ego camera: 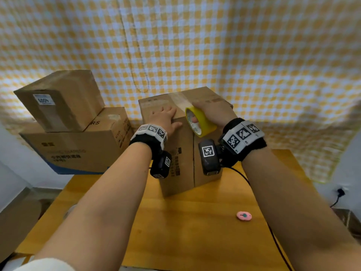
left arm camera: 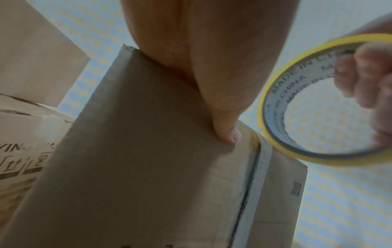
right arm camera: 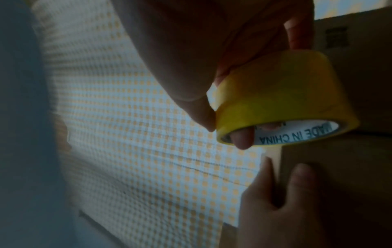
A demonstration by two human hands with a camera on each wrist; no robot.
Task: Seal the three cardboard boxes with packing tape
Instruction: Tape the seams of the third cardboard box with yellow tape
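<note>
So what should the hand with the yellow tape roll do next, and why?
Probably pull the yellow tape roll down over the near top edge of the tall brown cardboard box. The clear strip already runs across the top seam, the right hand grips the roll at that edge, and the left hand lies flat on the top, steadying it.

head view bright, edges warped; right wrist view dim, both wrist views blurred.
</note>
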